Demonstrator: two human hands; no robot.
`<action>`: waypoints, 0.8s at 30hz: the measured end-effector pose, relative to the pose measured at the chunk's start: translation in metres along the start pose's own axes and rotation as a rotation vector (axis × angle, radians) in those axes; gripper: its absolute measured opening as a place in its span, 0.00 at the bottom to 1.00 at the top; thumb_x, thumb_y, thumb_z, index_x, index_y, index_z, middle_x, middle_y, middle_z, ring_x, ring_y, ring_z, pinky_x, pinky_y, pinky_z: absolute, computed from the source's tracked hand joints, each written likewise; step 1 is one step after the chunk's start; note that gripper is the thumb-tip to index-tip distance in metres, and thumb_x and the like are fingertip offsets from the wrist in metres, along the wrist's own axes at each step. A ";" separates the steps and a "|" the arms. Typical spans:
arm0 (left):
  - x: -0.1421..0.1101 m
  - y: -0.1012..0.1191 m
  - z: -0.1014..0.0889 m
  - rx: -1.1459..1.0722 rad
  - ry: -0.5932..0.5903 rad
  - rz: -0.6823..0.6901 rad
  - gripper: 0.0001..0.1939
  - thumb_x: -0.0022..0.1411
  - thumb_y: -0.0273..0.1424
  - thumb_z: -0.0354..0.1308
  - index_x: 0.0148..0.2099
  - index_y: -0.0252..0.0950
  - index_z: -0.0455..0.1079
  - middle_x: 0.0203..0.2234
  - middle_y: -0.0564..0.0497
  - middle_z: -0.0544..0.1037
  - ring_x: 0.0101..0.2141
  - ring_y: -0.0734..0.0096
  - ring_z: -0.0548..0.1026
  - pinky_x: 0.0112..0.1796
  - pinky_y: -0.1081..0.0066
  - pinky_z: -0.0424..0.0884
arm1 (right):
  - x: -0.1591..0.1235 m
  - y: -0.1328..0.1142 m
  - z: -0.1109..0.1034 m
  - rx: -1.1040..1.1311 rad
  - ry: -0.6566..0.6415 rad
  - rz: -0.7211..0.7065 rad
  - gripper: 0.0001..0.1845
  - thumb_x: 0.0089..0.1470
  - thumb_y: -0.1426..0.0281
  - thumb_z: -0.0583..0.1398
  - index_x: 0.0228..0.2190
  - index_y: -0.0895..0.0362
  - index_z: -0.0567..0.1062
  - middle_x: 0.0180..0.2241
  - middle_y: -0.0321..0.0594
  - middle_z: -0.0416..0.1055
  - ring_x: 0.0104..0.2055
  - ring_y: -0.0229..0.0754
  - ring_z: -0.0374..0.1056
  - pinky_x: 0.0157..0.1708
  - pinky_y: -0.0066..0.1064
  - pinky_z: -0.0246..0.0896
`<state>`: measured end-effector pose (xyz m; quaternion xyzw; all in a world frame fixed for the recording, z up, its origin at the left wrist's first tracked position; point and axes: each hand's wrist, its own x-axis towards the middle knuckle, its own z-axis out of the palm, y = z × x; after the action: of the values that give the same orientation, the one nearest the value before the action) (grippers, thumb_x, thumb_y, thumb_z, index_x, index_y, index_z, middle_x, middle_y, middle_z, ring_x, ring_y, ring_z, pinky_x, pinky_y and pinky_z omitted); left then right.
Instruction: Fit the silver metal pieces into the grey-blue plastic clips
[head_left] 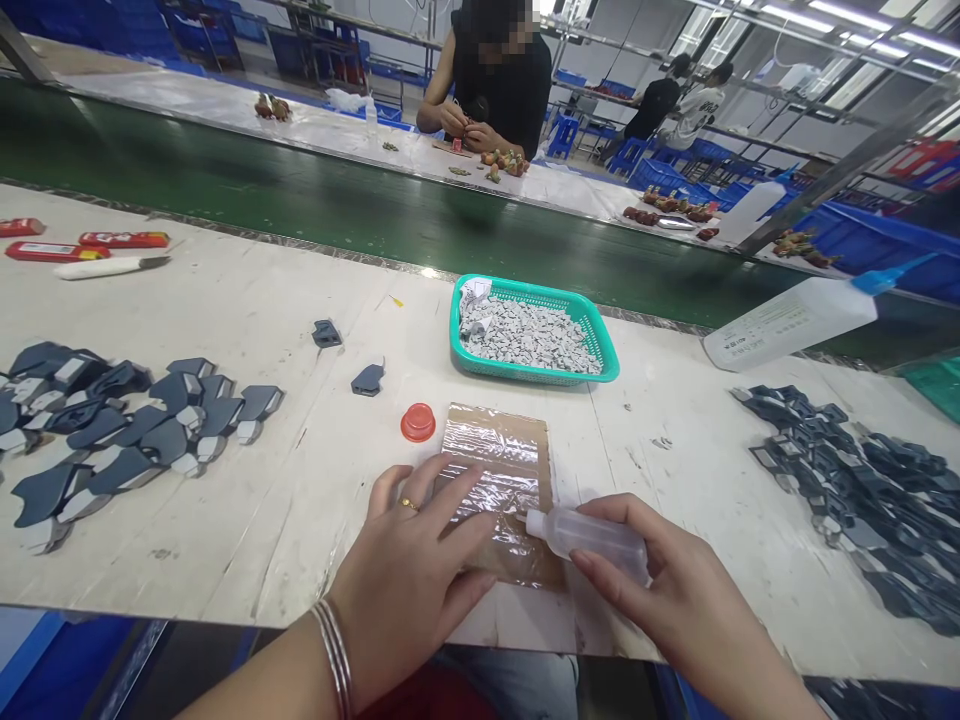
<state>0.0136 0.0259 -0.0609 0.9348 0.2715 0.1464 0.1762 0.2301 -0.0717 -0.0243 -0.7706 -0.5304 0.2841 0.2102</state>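
Left hand (pixel 412 560): fingers (pixel 460 497) spread over film-covered brown cardboard rectangle (pixel 499 430)
Right hand (pixel 660 570): grips small translucent plastic bottle (pixel 586 537), white nozzle (pixel 535 523) leftward
Green plastic basket (pixel 517 373): holds small pale-grey pieces (pixel 532 335)
Round red plastic piece (pixel 418 422): near the cardboard

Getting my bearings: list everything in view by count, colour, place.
Cardboard: one, brown, front centre
Handheld bottle: one, clear, over cardboard
Cap: one, red, beside cardboard
Basket: one, green, behind cardboard
Chips: many, pale grey, in basket
Loose parts: two, slate, behind cap
Left pile: many, slate, whitish, left
Right pile: many, slate, right
Other bottles: three, whitish, right and opposite
Packs: three, red, far left
Tool: one, white, beside packs
Table: one, whitish, foreground
Belt: one, green, beyond table
Items: several, brownish, beyond belt
Stools: several, blue, background
Worker: one, black top, opposite
Distant people: two, black and white tops, background
Left-hand grip: one, over cardboard
Right-hand grip: one, on handheld bottle
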 end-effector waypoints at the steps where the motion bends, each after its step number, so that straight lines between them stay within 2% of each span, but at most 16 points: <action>1: 0.000 0.000 0.000 0.001 0.000 -0.003 0.13 0.63 0.39 0.51 0.49 0.46 0.65 0.57 0.53 0.64 0.56 0.51 0.56 0.50 0.49 0.51 | 0.000 0.000 0.000 0.009 0.001 0.004 0.13 0.52 0.57 0.57 0.36 0.50 0.70 0.31 0.33 0.74 0.28 0.39 0.67 0.26 0.27 0.60; 8: 0.001 0.000 0.000 -0.004 -0.006 -0.004 0.13 0.63 0.39 0.51 0.49 0.46 0.66 0.57 0.53 0.64 0.56 0.51 0.56 0.49 0.49 0.51 | 0.000 -0.002 0.000 0.082 -0.017 0.048 0.14 0.51 0.55 0.58 0.36 0.51 0.69 0.32 0.35 0.73 0.30 0.41 0.67 0.30 0.30 0.61; 15: -0.002 0.000 -0.003 -0.016 -0.006 -0.003 0.14 0.63 0.40 0.50 0.49 0.46 0.66 0.57 0.54 0.64 0.57 0.52 0.56 0.49 0.49 0.51 | 0.000 0.009 -0.002 0.524 -0.106 0.111 0.18 0.48 0.53 0.60 0.34 0.53 0.69 0.31 0.37 0.70 0.33 0.42 0.66 0.32 0.30 0.61; 17: -0.003 -0.001 -0.003 -0.026 -0.002 0.000 0.15 0.63 0.42 0.50 0.50 0.46 0.65 0.58 0.54 0.63 0.56 0.50 0.56 0.49 0.47 0.50 | 0.002 0.014 -0.003 0.581 -0.086 0.081 0.19 0.48 0.54 0.61 0.37 0.53 0.69 0.33 0.38 0.71 0.35 0.43 0.67 0.34 0.32 0.62; 20: -0.004 -0.001 -0.003 -0.045 0.008 -0.003 0.15 0.63 0.43 0.50 0.50 0.45 0.65 0.58 0.53 0.63 0.56 0.48 0.56 0.49 0.45 0.50 | 0.011 0.009 -0.007 0.564 -0.004 -0.019 0.20 0.49 0.58 0.62 0.44 0.50 0.68 0.43 0.41 0.70 0.45 0.45 0.66 0.41 0.33 0.64; 22: -0.004 -0.001 -0.004 -0.050 0.015 0.000 0.16 0.62 0.43 0.51 0.50 0.44 0.65 0.57 0.53 0.64 0.56 0.48 0.56 0.49 0.46 0.50 | 0.023 -0.005 -0.012 0.511 0.023 -0.098 0.22 0.50 0.60 0.61 0.48 0.48 0.66 0.50 0.40 0.66 0.51 0.46 0.63 0.47 0.34 0.62; 24: -0.005 -0.001 -0.006 -0.041 0.022 0.006 0.17 0.61 0.44 0.53 0.49 0.44 0.64 0.57 0.53 0.64 0.56 0.50 0.56 0.49 0.46 0.52 | 0.039 -0.028 -0.015 0.441 0.025 -0.193 0.22 0.52 0.61 0.61 0.49 0.48 0.66 0.51 0.40 0.65 0.52 0.46 0.63 0.49 0.35 0.60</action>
<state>0.0071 0.0256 -0.0572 0.9301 0.2674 0.1630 0.1920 0.2314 -0.0257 -0.0039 -0.6554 -0.5241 0.3620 0.4059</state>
